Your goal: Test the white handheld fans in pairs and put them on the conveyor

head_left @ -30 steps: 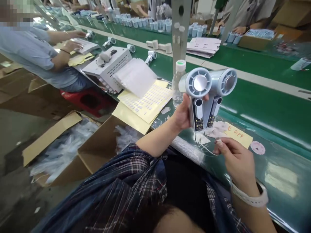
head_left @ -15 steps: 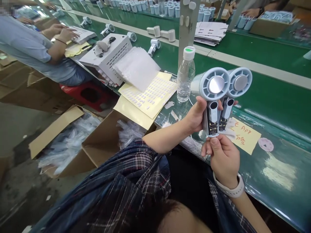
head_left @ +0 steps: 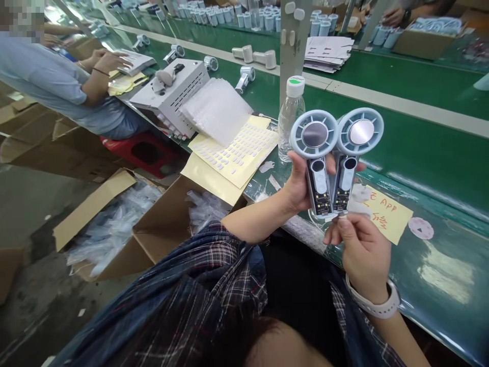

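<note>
Fans (head_left: 330, 158), two handheld units side by side, stand upright above the table edge (head_left: 305, 232), round heads up, faces toward the camera. Left hand (head_left: 300, 186) wraps both handles; right hand (head_left: 359, 244) pinches their lower ends. Bare green belt (head_left: 420, 153) lies behind.

**Green bench and what lies on it**

I see a long green bench (head_left: 420, 153). On its near edge lie yellow sticker sheets (head_left: 233, 153), a stack of clear bags (head_left: 217, 109) on them, a water bottle (head_left: 290, 120) standing upright, and a yellow note (head_left: 385, 216). A white vented box (head_left: 171, 94) sits further left. Small fans (head_left: 244, 76) lie farther along, and what may be paper sheets (head_left: 328, 51).
</note>
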### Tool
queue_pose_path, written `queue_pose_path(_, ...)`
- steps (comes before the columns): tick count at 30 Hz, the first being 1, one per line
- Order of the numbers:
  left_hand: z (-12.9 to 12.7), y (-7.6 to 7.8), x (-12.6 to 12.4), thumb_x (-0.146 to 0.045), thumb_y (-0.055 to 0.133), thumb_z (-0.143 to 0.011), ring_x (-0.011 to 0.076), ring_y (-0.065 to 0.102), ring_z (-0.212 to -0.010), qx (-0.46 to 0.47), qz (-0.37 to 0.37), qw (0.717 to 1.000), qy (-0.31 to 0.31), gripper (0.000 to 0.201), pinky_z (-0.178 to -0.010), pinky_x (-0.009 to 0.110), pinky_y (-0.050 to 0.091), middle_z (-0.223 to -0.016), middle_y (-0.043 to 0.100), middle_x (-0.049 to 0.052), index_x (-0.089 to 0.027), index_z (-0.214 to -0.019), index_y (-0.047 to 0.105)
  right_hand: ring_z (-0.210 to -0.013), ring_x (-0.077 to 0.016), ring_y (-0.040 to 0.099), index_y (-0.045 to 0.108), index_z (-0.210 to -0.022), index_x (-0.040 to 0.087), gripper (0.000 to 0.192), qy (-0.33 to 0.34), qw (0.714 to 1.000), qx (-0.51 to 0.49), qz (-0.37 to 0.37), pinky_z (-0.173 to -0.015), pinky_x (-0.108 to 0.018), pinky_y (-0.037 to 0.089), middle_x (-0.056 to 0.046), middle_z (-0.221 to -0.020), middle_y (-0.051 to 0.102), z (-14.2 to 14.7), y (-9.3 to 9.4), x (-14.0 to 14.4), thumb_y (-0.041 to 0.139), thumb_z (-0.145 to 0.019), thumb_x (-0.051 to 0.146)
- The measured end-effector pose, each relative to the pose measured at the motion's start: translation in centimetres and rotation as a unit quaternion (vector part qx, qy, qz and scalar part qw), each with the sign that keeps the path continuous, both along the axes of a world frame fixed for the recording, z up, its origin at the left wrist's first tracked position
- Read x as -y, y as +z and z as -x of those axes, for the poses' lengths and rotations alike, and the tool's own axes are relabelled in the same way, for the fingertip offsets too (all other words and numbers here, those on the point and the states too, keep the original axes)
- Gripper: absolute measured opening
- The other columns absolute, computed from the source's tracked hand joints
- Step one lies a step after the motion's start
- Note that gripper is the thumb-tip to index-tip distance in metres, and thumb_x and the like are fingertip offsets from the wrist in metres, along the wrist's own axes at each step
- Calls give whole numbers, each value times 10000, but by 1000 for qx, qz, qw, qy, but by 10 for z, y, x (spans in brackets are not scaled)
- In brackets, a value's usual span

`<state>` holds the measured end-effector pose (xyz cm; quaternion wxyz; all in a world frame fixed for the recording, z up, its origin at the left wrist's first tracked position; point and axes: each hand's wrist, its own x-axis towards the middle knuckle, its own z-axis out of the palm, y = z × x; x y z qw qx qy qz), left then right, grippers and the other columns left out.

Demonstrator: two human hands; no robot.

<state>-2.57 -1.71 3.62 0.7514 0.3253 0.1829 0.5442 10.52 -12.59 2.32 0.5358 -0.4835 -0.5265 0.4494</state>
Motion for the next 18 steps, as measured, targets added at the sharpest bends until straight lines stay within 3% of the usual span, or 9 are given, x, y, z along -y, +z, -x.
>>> queue_pose_path(3,0,-1,0,-1147,349,-647,394,500,-1521,-7,-3,1000,1,961,-1082,533,607,-1321,692,133,-218,-842,497,-607,-158,683,662,-788,194,358,14,999,41,7,-611,-275,543,-4,-628,656,-4,-1,0,693,-1043,444)
queue_pose_path(11,-9,-6,6,-1149,526,-501,375,612,-1394,-24,-73,997,5,959,-989,453,631,-1143,735,131,-219,-726,464,-537,-148,601,600,-884,218,292,-29,990,-135,26,-597,-295,505,62,-585,537,10,-15,3,650,-1068,439)
queue_pose_path(15,-10,-5,5,-1164,473,-507,387,624,-1377,-54,-53,997,5,999,-1005,492,612,-1228,736,135,-222,-834,541,-737,-185,664,623,-905,217,313,-31,999,-38,19,-732,-336,532,-13,-784,673,1,-18,1,623,-1070,483)
queue_pose_path(18,-5,-3,3,-1106,481,-624,389,605,-1411,-35,-47,998,35,963,-1086,531,573,-1309,717,127,-223,-987,613,-1030,-254,698,592,-800,211,366,-50,995,66,-50,-918,-414,542,-98,-1078,729,-11,-17,-4,597,-1070,458)
